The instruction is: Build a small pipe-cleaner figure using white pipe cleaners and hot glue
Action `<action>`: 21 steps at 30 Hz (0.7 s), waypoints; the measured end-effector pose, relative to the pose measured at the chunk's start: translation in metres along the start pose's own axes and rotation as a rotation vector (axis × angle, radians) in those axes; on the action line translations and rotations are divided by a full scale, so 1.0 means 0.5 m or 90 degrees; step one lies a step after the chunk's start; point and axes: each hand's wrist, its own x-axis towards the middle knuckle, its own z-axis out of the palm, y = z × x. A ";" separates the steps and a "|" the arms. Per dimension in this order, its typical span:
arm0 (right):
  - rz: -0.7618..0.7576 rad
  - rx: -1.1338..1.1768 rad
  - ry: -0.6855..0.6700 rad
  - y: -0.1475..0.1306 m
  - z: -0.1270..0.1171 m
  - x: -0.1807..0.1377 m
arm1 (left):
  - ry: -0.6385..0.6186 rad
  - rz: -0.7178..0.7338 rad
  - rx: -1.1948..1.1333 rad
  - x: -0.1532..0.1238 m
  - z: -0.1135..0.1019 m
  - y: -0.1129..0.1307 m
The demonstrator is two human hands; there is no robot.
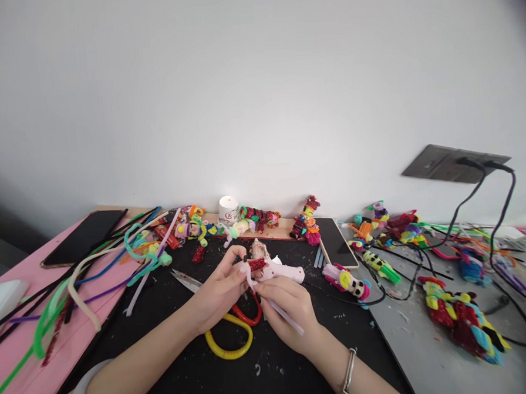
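My left hand [226, 287] pinches a small red glittery pipe-cleaner piece [256, 263] between thumb and fingers. A pale lilac pipe cleaner [287, 318] runs from that piece down through the fingers of my right hand [290, 307], which is closed on it. Just behind both hands lies a white glue gun [288, 272], its nozzle end partly hidden. Under my wrists rest scissors with one yellow and one red handle [230, 354], blades pointing left and partly covered by my left hand.
Pipe cleaners [87, 288] lie heaped at left near a dark phone [84, 237]. Finished pipe-cleaner figures [308, 221] line the back and right side. A paper cup [228, 209], a second phone [337, 243], glue sticks [319, 257] and cables from a wall socket [455, 163] surround the black mat [294, 372].
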 end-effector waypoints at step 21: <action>0.058 -0.016 -0.017 -0.009 0.004 0.001 | -0.001 0.048 0.261 -0.007 0.000 -0.006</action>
